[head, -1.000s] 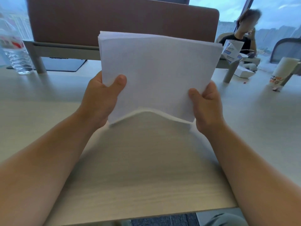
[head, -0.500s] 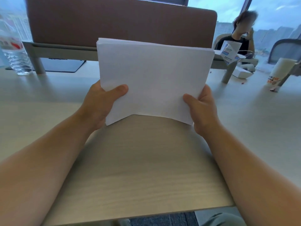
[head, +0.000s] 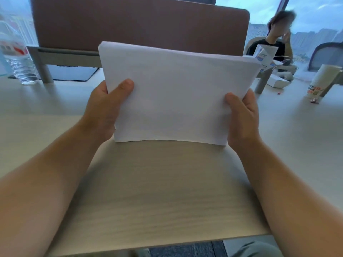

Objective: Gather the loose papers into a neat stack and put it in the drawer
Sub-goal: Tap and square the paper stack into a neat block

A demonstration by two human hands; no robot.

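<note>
A stack of white papers (head: 176, 93) stands on its long lower edge on the light wooden desk (head: 157, 191), tilted a little away from me. My left hand (head: 107, 106) grips its left side, thumb on the front sheet. My right hand (head: 243, 115) grips its right side the same way. The sheets' edges look nearly flush, with slight steps at the top corners. No drawer is in view.
A brown divider panel (head: 139, 23) on grey legs runs across the back. A water bottle (head: 16, 58) stands at far left beside a dark pad (head: 72, 73). At right are a small carton (head: 265, 54), a paper cup (head: 323, 80) and a seated person (head: 274, 39).
The stack has dropped lower and its bowed lower edge has flattened onto the desk. Both hands moved down with it.
</note>
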